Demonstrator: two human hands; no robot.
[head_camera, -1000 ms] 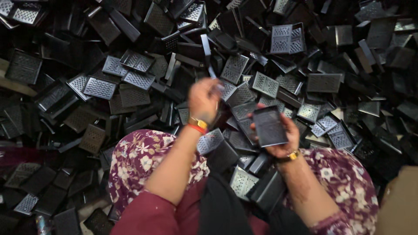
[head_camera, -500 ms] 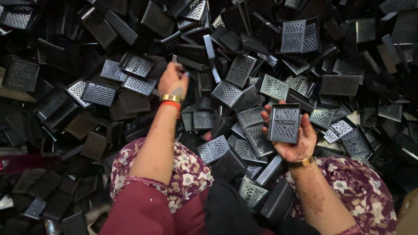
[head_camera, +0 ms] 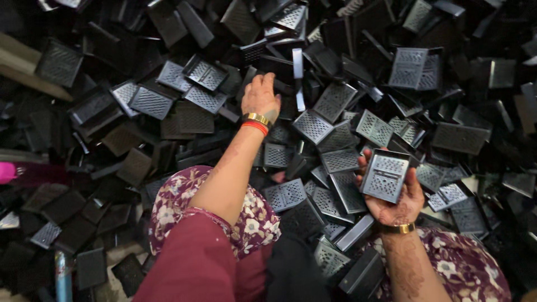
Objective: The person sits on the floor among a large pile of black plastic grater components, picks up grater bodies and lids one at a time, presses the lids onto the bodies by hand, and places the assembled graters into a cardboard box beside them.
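A person sits at the near edge of a great heap of black perforated plastic covers (head_camera: 335,100) that fills the whole scene from left to right and runs off into the far dark. The pieces lie every way up, some showing their grid of small holes, others only a plain dark back or side wall.

The right hand (head_camera: 400,198) is raised palm-up at the near right, with a gold bangle (head_camera: 396,228) at the wrist. It holds one perforated cover (head_camera: 385,175) tilted, its holed face up, the fingers curled around the edges and clamped on it. That piece sits clear above the heap, just over the flowered sleeve (head_camera: 447,268) of the right arm.

The left hand (head_camera: 261,96) reaches out far into the middle of the pile, back of the hand up, a gold bangle and a red band (head_camera: 256,124) around the wrist. Its fingers point away and rest down among the pieces, beside a narrow upright strip (head_camera: 297,62); I cannot tell whether they have closed on anything, as the tips are lost among the dark parts.

The left arm stretches bare from a flowered cuff (head_camera: 246,218) and a maroon sleeve (head_camera: 190,263). At the far left edge a bright pink object (head_camera: 8,171) pokes in, and near the bottom left a pale blue rod (head_camera: 62,277) stands among the pieces.
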